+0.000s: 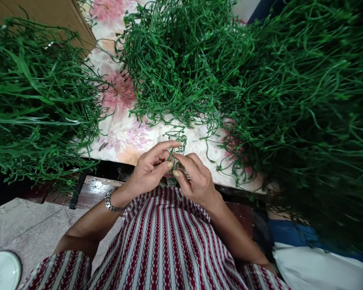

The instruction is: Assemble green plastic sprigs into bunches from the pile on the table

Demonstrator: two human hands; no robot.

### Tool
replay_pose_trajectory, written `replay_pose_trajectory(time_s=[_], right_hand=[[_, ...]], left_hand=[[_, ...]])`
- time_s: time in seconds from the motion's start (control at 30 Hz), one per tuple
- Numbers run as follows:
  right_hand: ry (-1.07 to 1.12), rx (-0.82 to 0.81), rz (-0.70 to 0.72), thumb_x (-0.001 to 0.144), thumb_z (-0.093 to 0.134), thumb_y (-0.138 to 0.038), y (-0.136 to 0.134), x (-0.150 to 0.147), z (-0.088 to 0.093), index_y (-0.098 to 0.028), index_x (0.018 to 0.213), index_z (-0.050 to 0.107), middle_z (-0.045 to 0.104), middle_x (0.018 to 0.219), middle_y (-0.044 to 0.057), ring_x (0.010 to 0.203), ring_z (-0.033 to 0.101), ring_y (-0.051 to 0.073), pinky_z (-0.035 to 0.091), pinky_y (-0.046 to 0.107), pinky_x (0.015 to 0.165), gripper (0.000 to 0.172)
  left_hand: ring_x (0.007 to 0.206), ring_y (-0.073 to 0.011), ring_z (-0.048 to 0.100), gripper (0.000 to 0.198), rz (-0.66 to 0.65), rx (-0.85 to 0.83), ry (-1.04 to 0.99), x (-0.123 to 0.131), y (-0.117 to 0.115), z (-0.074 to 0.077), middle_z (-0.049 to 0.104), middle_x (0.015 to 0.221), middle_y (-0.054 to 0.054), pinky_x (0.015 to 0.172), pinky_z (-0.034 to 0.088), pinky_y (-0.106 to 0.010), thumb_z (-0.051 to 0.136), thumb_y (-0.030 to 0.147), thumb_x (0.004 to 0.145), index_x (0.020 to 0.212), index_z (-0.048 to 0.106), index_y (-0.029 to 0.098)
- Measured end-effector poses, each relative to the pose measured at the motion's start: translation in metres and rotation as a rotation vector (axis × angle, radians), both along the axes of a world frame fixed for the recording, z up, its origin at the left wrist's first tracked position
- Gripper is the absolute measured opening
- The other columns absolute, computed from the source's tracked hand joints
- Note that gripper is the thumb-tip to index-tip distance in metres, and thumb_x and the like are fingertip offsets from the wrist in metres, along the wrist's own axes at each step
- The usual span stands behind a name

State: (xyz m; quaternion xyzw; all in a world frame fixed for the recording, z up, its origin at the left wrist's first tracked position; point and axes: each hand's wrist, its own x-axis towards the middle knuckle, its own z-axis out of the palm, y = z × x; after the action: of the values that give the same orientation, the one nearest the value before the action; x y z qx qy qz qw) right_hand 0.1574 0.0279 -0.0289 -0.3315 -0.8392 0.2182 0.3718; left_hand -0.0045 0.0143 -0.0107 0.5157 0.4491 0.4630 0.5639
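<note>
At the near edge of the flowered tablecloth (pixel 124 135), the left hand (pixel 148 169) and right hand (pixel 196 179) meet, both pinching one thin green sprig (pixel 178 150), held close for fingertip control, with heaps of stems (pixel 181 60) within reach.

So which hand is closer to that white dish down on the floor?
Left. The left hand is up and to the right of the white dish; the right hand lies farther right, both pinching the green sprig between them.

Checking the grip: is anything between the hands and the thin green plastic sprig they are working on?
Nothing visible: the left hand and right hand both pinch the thin green plastic sprig directly.
</note>
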Motion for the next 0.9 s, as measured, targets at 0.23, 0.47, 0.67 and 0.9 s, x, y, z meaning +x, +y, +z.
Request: replay_pose_trajectory(time_s=[0.23, 0.47, 0.67, 0.9], right_hand=[[-0.078, 0.012, -0.047, 0.088, 0.046, -0.022, -0.0020, -0.0034, 0.0000, -0.013, 0.097, 0.057, 0.054, 0.073, 0.005, 0.064, 0.050, 0.013, 0.042, 0.025, 0.057, 0.017], [-0.141, 0.083, -0.114, 0.086, 0.052, -0.023, 0.0022, 0.0023, 0.0073, -0.014, 0.082, 0.062, 0.050, 0.062, 0.001, 0.056, 0.046, 0.011, 0.036, 0.024, 0.053, 0.014], [-0.081, 0.143, -0.122, 0.083, 0.055, -0.020, 0.0021, 0.0019, 0.0032, -0.012, 0.086, 0.064, 0.049, 0.061, 0.001, 0.056, 0.045, 0.011, 0.036, 0.024, 0.053, 0.013], [-0.133, 0.012, -0.067, 0.088, 0.049, -0.025, 0.0033, 0.0020, 0.0046, -0.014, 0.089, 0.063, 0.055, 0.067, 0.002, 0.060, 0.048, 0.011, 0.038, 0.023, 0.056, 0.017]], left_hand=[[0.058, -0.0081, 0.043, 0.036, 0.115, 0.076, 0.073, 0.0005, 0.0034, -0.0017, 0.048, 0.068, 0.002, 0.053, 0.036, -0.020, 0.057, 0.022, 0.080, 0.116, 0.052, 0.020], [0.052, -0.0047, 0.038, 0.043, 0.047, -0.039, -0.090, 0.0005, 0.0068, -0.0015, 0.046, 0.069, 0.004, 0.046, 0.032, -0.016, 0.061, 0.023, 0.077, 0.117, 0.047, 0.020], [0.059, -0.0075, 0.044, 0.015, -0.013, -0.064, 0.067, -0.0048, 0.0045, -0.0003, 0.046, 0.066, 0.002, 0.054, 0.037, -0.019, 0.063, 0.025, 0.075, 0.074, 0.053, 0.014], [0.074, -0.0123, 0.054, 0.004, 0.122, 0.369, 0.244, -0.0031, 0.0012, -0.0055, 0.057, 0.075, -0.003, 0.069, 0.043, -0.024, 0.058, 0.014, 0.078, 0.074, 0.057, 0.015]])
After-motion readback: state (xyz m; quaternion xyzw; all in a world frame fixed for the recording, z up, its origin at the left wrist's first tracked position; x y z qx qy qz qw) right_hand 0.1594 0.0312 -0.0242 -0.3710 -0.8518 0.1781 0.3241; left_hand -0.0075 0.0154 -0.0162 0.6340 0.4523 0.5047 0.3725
